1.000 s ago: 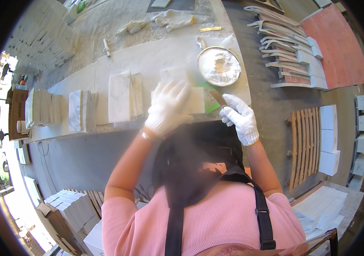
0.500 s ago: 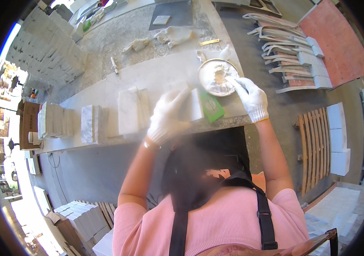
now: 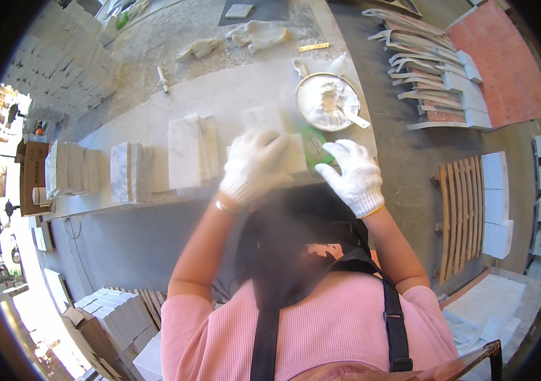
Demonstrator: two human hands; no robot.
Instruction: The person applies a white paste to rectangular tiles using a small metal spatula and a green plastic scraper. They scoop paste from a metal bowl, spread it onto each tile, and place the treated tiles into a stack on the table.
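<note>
My left hand (image 3: 254, 164), in a white knit glove, has its thumb and fingers around the left part of a pale marble tile (image 3: 296, 152) near the table's front edge. Just right of that tile lies a green pad (image 3: 313, 147), blurred. Beside the pad my gloved right hand (image 3: 354, 178) is open, thumb and fingers apart; whether its fingertips touch the pad is unclear. Beyond it stands a round bowl of white paste (image 3: 327, 101). A pale spatula (image 3: 355, 118) rests in the bowl, its handle over the rim. Another marble tile (image 3: 263, 119) lies beyond my left hand.
Marble tiles stand in groups along the table: a large one (image 3: 184, 150), a middle stack (image 3: 121, 171) and a left stack (image 3: 61, 168). Loose gloves (image 3: 257, 35) and a yellow strip (image 3: 313, 47) lie farther back. A wooden pallet (image 3: 462, 219) sits on the right floor.
My right hand has let go of the spatula, leaving it in the bowl, and has come nearer and left to the green pad. My left hand stays by the tile. The whole view has shifted slightly.
</note>
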